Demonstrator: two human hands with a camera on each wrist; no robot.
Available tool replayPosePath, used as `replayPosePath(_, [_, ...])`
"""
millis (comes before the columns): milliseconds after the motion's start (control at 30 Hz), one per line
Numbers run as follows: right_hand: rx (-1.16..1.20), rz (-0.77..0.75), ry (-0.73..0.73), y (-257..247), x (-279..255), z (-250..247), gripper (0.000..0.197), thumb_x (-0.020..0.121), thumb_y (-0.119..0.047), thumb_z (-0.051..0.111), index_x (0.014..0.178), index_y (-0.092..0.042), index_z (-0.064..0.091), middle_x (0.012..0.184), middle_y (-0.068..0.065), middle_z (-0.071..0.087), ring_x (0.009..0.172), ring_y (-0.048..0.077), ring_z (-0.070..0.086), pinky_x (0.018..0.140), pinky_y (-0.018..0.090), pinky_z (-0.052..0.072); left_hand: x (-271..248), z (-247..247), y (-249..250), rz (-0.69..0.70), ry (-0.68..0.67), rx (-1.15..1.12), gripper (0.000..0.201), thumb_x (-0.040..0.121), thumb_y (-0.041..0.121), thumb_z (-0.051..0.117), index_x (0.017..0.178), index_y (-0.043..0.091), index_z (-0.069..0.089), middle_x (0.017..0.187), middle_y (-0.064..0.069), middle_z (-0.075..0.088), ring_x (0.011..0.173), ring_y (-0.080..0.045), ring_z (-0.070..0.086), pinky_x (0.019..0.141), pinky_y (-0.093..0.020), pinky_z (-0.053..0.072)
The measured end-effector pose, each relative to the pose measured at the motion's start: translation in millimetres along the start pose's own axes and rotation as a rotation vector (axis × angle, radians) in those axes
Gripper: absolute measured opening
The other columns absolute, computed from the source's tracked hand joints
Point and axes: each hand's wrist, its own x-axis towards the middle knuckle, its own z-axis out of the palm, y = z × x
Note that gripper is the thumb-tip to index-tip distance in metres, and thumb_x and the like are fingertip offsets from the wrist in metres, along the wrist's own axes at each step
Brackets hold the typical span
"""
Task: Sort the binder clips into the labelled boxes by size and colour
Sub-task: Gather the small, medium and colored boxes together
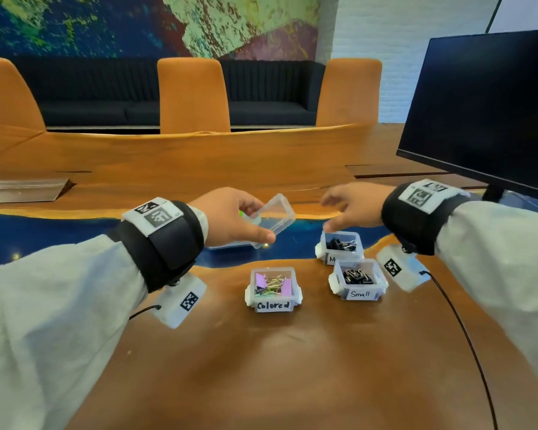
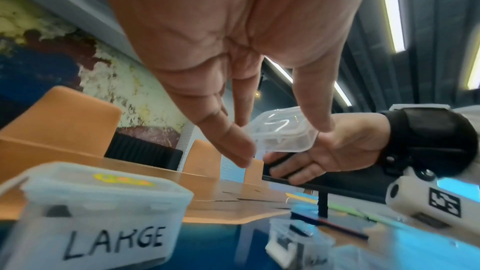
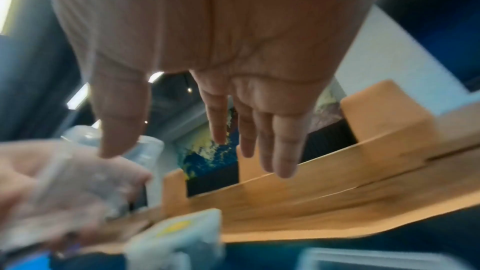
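My left hand point(image 1: 258, 225) holds a clear plastic lid point(image 1: 274, 217) tilted in the air, thumb on one side and fingers on the other; the pinch on the clear lid point(image 2: 283, 132) also shows in the left wrist view. My right hand point(image 1: 333, 212) hovers open just right of it, above the box of black clips point(image 1: 342, 243) whose label is partly hidden. Its fingers point(image 3: 283, 151) are spread and hold nothing. The "Colored" box point(image 1: 274, 288) holds purple and green clips. The "Small" box point(image 1: 359, 279) holds black clips. The "LARGE" box point(image 2: 103, 202), lidded, sits under my left hand.
A dark monitor point(image 1: 485, 113) on a stand is at the right. Orange chairs point(image 1: 193, 94) line the table's far side. A wrist-camera cable point(image 1: 466, 330) trails over the wooden table point(image 1: 292, 367) at the right. A blue inlay point(image 1: 44, 231) crosses the tabletop.
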Motion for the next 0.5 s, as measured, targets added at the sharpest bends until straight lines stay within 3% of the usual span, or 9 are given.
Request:
replayPosePath(100, [-0.245, 0.131, -0.124, 13, 12, 19, 0.076, 0.08, -0.058, 0.073, 0.142, -0.02, 0.05, 0.142, -0.002, 0.055, 0.125, 0.02, 0.054, 0.104, 0.036, 0.044, -2, 3, -2, -0.003, 0.001, 0.102, 0.049, 0.073, 0.053, 0.083, 0.117, 0.036, 0.067, 0.103, 0.019, 0.067, 0.089, -0.006, 0.064, 0.091, -0.033, 0.051])
replayPosePath(200, [-0.2, 0.174, -0.19, 17, 23, 32, 0.083, 0.072, -0.058, 0.08, 0.139, -0.018, 0.052, 0.133, 0.0, 0.06, 0.11, 0.02, 0.061, 0.083, 0.032, 0.054, -4, 4, -2, -0.007, 0.008, 0.136, 0.051, 0.074, 0.054, 0.083, 0.118, 0.036, 0.065, 0.108, 0.019, 0.066, 0.088, -0.003, 0.063, 0.089, -0.032, 0.052])
replayPosePath(267, [-0.124, 0.191, -0.174, 16, 26, 34, 0.079, 0.07, -0.054, 0.084, 0.135, -0.02, 0.055, 0.124, -0.001, 0.062, 0.097, 0.018, 0.066, 0.074, 0.031, 0.06, -6, 3, -2, -0.002, 0.008, 0.158, 0.052, 0.074, 0.055, 0.082, 0.119, 0.036, 0.065, 0.11, 0.018, 0.064, 0.088, -0.003, 0.062, 0.088, -0.032, 0.052])
replayPosePath(333, [-0.183, 0.172, -0.151, 13, 28, 34, 0.074, 0.07, -0.056, 0.083, 0.129, -0.02, 0.059, 0.116, -0.001, 0.066, 0.093, 0.018, 0.067, 0.078, 0.034, 0.061, -8, 1, -2, -0.004, 0.005, 0.176, 0.053, 0.074, 0.055, 0.081, 0.12, 0.035, 0.065, 0.111, 0.017, 0.064, 0.089, -0.004, 0.062, 0.088, -0.032, 0.052])
replayPosePath(400, [-0.316, 0.136, -0.125, 9, 26, 33, 0.067, 0.071, -0.06, 0.077, 0.122, -0.018, 0.063, 0.106, -0.001, 0.069, 0.091, 0.02, 0.067, 0.081, 0.038, 0.059, -11, -2, -2, -0.007, 0.008, 0.191, 0.055, 0.075, 0.056, 0.081, 0.123, 0.033, 0.064, 0.113, 0.016, 0.064, 0.092, -0.008, 0.063, 0.091, -0.034, 0.051])
replayPosePath(500, [-0.447, 0.115, -0.02, 1, 18, 26, 0.074, 0.061, -0.073, 0.06, 0.111, -0.019, 0.066, 0.091, -0.001, 0.071, 0.08, 0.019, 0.069, 0.07, 0.036, 0.06, -16, -6, -3, -0.019, 0.027, 0.214, 0.059, 0.074, 0.055, 0.081, 0.125, 0.03, 0.064, 0.116, 0.013, 0.063, 0.096, -0.012, 0.063, 0.094, -0.036, 0.05])
